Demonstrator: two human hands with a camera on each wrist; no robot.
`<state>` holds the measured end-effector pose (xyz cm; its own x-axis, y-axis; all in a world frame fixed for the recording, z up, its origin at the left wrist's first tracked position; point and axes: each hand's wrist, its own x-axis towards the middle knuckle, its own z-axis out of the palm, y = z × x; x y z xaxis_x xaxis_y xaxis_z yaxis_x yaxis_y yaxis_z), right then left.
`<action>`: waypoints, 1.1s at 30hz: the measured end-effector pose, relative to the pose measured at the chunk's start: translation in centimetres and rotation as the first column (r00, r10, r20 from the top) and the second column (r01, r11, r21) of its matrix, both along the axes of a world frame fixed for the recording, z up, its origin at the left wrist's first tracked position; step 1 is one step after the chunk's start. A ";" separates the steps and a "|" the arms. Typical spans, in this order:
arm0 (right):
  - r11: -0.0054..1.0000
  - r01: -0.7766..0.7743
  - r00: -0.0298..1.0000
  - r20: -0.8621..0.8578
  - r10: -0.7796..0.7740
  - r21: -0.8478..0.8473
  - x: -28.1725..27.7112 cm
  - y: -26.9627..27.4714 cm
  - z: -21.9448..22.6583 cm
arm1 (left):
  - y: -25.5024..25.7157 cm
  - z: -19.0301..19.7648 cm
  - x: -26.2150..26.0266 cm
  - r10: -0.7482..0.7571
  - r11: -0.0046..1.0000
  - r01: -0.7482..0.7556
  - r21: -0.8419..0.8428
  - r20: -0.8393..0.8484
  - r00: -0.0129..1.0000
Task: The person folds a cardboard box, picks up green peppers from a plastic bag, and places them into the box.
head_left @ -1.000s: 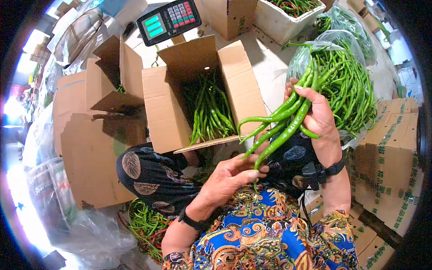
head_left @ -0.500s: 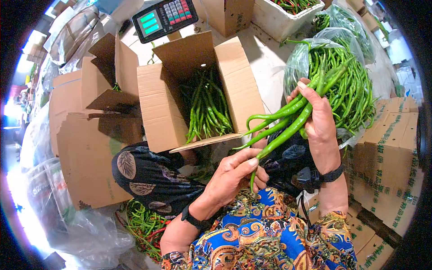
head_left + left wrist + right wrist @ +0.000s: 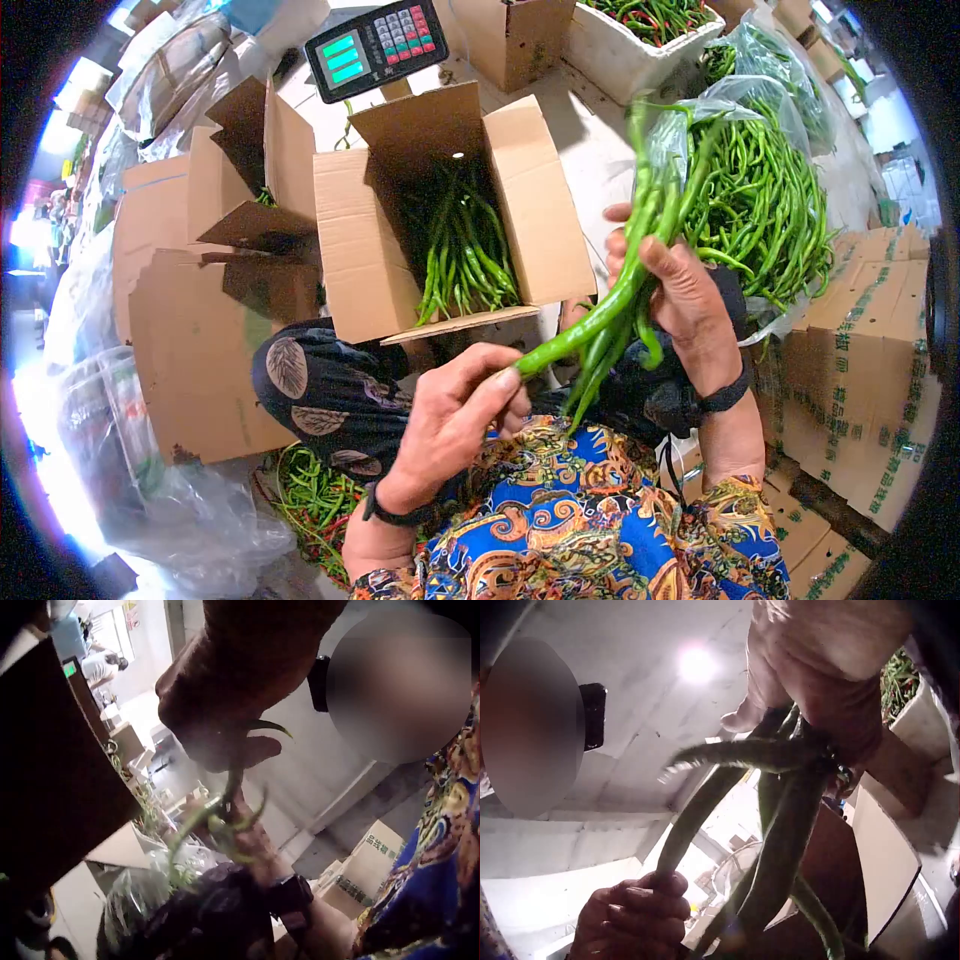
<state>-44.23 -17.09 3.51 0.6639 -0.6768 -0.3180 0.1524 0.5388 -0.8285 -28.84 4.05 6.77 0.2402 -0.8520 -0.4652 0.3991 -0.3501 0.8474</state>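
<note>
In the head view the right hand (image 3: pixel 685 300) grips a bunch of long green peppers (image 3: pixel 645 235) near its middle, thumb across it. The left hand (image 3: pixel 455 415) pinches the tip end of one pepper (image 3: pixel 570 340) and holds it out to the left of the bunch. Seen from the right wrist, the bunch (image 3: pixel 784 840) hangs below the right hand (image 3: pixel 817 682), with the left hand (image 3: pixel 634 919) round one pepper's end. The left wrist view is dark; a pepper tip (image 3: pixel 274 726) pokes out by the left hand (image 3: pixel 232 682).
An open carton (image 3: pixel 350 245) with green peppers inside stands in front. Right of it is a plastic bag (image 3: pixel 790 115) full of peppers. A scale display (image 3: pixel 375 48), a white foam box (image 3: pixel 625 60), another carton (image 3: pixel 290 140) and loose peppers (image 3: pixel 310 490) by the leg surround the person.
The left hand has moved left with the pepper's tip, pulling that pepper apart from the others. The right hand and bunch have come lower, and the bunch's upper ends have swung left.
</note>
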 end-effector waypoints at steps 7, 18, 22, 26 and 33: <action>0.957 -0.134 0.990 0.000 0.139 0.258 1.6 1.0 -0.1 | 1.1 -0.6 0.0 -0.084 0.996 0.077 0.050 0.137 0.987; 0.906 -0.350 0.936 0.040 0.351 0.240 1.7 1.9 0.3 | 6.2 2.4 3.6 0.320 0.943 -0.328 0.057 0.124 0.939; 0.849 -0.251 0.931 0.357 0.080 0.464 1.2 0.5 -2.4 | 13.9 3.0 6.3 0.765 0.641 -0.762 -0.092 0.158 0.625; 0.840 -0.225 0.922 0.386 0.020 0.494 1.4 0.3 -2.8 | 24.4 -1.0 9.1 0.770 0.610 -0.776 -0.163 0.353 0.531; 0.818 -0.337 0.883 0.457 0.103 0.466 2.6 1.2 -2.4 | 20.1 1.5 4.3 0.159 0.752 -0.644 0.140 0.909 0.384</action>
